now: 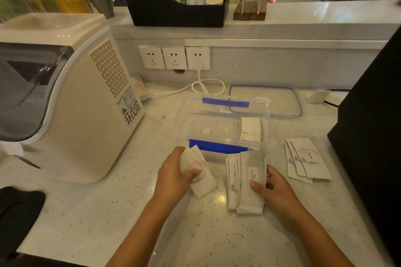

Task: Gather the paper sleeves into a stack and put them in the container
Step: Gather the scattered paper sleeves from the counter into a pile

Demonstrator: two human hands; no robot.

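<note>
Sleeves: left hand (175,171) fingers clamp two-sleeve bundle (198,172); right hand (275,188) fingers clamp counter stack (246,182); three loose (308,161).

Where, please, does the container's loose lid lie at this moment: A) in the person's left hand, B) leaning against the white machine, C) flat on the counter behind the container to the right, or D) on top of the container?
C: the clear blue-rimmed lid lies flat on the counter behind the open container, toward the right.

Left hand (176,172): closed, thumb pressed down on top (forearm angled inward).
Right hand (273,188): curled, thumb extended leftward, fingers tucked behind.
</note>
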